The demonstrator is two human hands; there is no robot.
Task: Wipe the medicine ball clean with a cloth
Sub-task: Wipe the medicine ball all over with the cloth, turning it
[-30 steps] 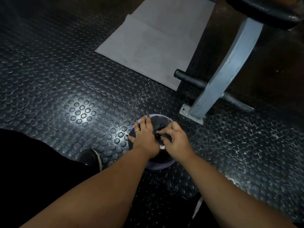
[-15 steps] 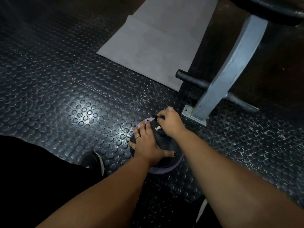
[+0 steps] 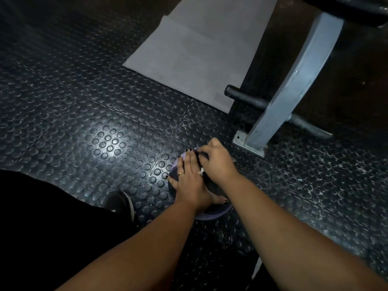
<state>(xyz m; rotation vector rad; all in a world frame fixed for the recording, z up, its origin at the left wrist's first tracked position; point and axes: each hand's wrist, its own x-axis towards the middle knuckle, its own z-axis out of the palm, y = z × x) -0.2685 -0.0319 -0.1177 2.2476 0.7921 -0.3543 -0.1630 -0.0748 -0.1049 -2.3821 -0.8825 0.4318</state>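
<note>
The medicine ball [image 3: 212,215] sits on the studded rubber floor [image 3: 109,143], near the foot of a grey metal frame [image 3: 294,80]. Its rim is lilac, and its top seems covered by a dark cloth [image 3: 206,179]. The left hand [image 3: 190,179] lies flat on it, fingers slightly spread. The right hand [image 3: 216,161] has curled fingers that pinch the cloth at the far edge.

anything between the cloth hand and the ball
No loose object shows. The right hand grips the dark cloth against the far side of the medicine ball. Only the left hand lies flat on top, covering that patch from wiping.
</note>
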